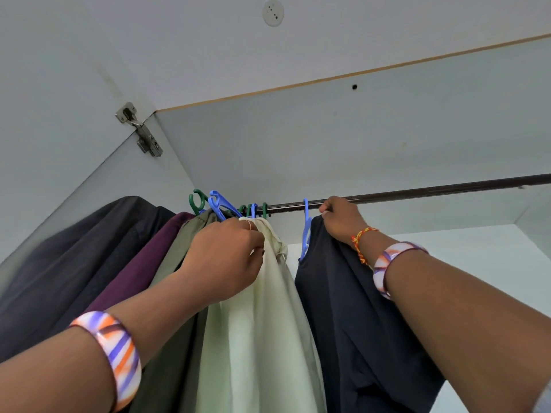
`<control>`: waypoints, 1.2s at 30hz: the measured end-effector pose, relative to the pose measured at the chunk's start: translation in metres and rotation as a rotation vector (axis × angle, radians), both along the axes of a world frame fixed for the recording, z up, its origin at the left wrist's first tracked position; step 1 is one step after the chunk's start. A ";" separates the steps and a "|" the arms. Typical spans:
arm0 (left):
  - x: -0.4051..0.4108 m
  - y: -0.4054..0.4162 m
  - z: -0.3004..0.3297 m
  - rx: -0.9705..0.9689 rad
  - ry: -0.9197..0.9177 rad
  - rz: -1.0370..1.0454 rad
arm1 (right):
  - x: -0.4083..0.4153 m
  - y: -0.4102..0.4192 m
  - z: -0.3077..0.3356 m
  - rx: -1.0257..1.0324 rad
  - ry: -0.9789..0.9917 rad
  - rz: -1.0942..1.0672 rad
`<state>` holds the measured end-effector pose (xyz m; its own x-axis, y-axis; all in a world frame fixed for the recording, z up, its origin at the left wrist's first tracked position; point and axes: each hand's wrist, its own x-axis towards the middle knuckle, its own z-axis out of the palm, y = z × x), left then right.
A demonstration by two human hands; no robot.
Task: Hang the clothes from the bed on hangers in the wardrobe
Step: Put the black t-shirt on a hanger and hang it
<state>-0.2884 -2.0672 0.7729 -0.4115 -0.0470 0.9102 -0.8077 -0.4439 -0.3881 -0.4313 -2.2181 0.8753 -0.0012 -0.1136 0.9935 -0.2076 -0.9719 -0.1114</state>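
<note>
Left hand (pixel 226 257) grips pale green garment (pixel 259 338) near its hanger, right hand (pixel 340 219) curls round dark garment (pixel 357 323) on blue hanger (pixel 306 231) at rail (pixel 417 193).

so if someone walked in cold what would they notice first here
Two forearms reach up into a wardrobe toward the dark rod. The left hand grips the pale green garment near its top, beside bunched green and blue hangers, while the right hand holds a dark navy garment on a blue hanger. Striped bangles circle both wrists.
</note>
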 end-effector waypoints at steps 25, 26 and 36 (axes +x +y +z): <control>0.026 0.215 -0.154 0.574 0.734 0.232 | 0.137 0.221 -0.234 -0.189 0.143 0.668; 0.025 0.233 -0.173 0.620 0.811 0.298 | 0.144 0.236 -0.258 -0.161 0.220 0.744; -0.017 0.400 -0.373 0.604 1.739 0.574 | 0.185 0.384 -0.490 -0.075 1.204 1.223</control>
<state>-0.3055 -1.6672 0.4000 0.9681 -0.2443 0.0557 -0.2468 -0.8918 0.3792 -0.2462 -1.8337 0.3854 0.7378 0.5632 0.3721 0.6750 -0.6127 -0.4110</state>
